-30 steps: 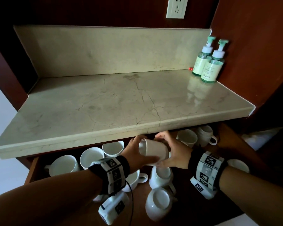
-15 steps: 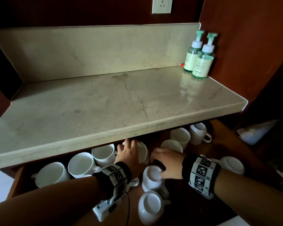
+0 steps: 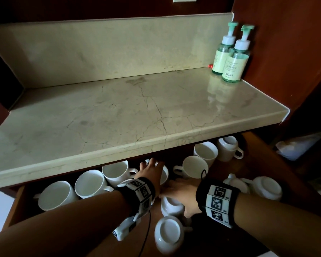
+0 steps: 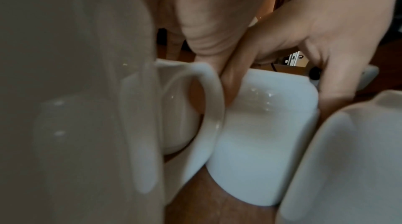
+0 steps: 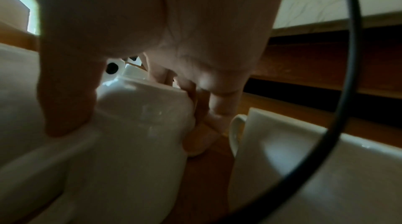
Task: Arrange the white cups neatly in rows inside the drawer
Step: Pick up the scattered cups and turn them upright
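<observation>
**Two hands sorting white cups in an open drawer**

A person is leaning over a wooden drawer [image 3: 17,204] pulled out from beneath a pale stone counter [image 3: 119,115]. Starting at the left, three white cups [image 3: 89,183] are lying on their sides in a row along the back of the drawer, mouths facing the viewer. Just to their right, the left hand [image 3: 151,172] is reaching in under the counter edge, its fingers spread over a fourth cup [image 3: 164,176] at the end of that row; whether they are gripping or only resting is hard to tell, as the cup is mostly hidden.

Near the middle, the right hand [image 3: 182,193] is closing around an upside-down cup [image 3: 171,204], thumb on one side and fingers curled down the other. Another upturned cup [image 3: 168,233] is sitting just in front of it. Further right, several more cups are lying loosely, some on their sides, some upturned, not yet in rows. At the far right of the counter, two green pump bottles [image 3: 230,58] are standing together.

The cups look like glazed ceramic: rigid, fairly weighty, smooth enough to slip and likely to chip if knocked together. A grip around the body or through the handle seems safest, and they are crowded, so each probably needs lifting clear instead of sliding.
</observation>
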A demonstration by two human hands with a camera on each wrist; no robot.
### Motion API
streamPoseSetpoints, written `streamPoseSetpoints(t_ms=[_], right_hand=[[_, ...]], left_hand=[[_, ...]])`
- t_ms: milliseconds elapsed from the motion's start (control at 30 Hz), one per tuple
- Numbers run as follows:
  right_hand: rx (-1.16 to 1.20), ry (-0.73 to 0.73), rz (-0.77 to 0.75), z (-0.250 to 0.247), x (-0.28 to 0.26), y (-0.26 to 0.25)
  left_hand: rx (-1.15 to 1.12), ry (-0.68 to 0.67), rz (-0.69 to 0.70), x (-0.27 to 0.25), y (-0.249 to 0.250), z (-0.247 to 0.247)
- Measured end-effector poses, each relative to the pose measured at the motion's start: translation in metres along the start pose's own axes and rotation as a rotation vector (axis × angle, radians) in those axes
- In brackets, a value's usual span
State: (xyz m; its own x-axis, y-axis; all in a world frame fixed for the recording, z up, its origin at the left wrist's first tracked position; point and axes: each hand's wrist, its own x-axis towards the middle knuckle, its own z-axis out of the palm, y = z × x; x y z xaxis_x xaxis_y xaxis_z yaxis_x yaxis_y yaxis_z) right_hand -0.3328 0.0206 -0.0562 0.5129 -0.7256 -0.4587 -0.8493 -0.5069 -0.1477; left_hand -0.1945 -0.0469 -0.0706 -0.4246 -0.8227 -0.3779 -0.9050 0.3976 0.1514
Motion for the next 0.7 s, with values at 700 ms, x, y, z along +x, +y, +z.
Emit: streamPoseSetpoints(t_ms=[700], right_hand=[[0.588,0.424,0.176,-0.035,-0.047,0.032]], left_hand=[[-0.299,0.106,0.077,-0.057,-0.005,-0.042]])
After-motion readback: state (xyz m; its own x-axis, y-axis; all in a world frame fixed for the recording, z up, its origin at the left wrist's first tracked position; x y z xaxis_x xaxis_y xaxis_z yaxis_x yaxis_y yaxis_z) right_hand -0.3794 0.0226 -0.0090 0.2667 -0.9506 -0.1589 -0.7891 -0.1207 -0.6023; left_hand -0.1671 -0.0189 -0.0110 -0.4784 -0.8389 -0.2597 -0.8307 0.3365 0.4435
